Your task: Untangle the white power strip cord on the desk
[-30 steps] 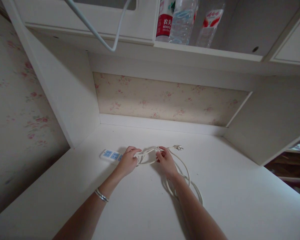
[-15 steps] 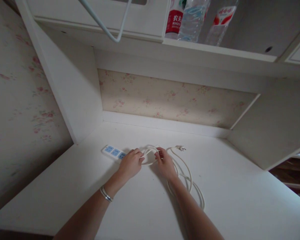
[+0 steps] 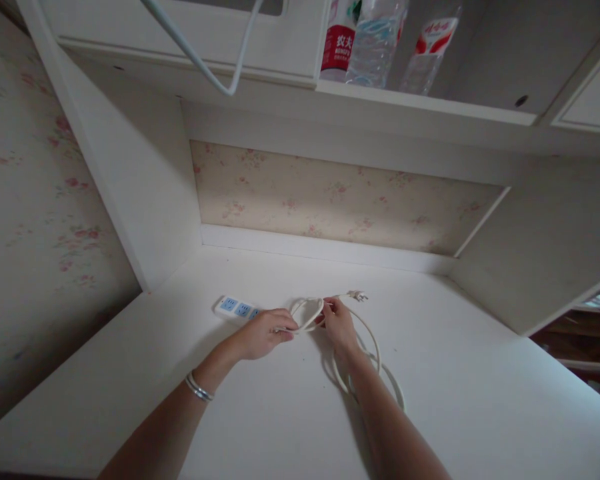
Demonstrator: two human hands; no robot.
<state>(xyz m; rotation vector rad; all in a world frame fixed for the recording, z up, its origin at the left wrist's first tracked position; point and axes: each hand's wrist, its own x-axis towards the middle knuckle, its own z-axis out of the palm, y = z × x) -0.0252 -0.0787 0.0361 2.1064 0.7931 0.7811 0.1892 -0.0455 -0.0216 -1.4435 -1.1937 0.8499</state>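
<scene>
Cream-white cord (image 3: 320,309) loops between the hands, midway across the white desk (image 3: 280,413). Thumb and fingers of the left hand (image 3: 267,332) pinch it beside the power strip (image 3: 237,308); the right hand (image 3: 341,327) grips it near the plug (image 3: 359,295), fingertips partly hidden. Desktop stretches to either side, the back rail (image 3: 305,242) and right side panel (image 3: 540,247) standing apart from both hands.

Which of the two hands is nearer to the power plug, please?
The right hand: it holds the cord just left of the power plug, slightly nearer the camera. The left hand is farther left, covering one end of the power strip from view.
</scene>
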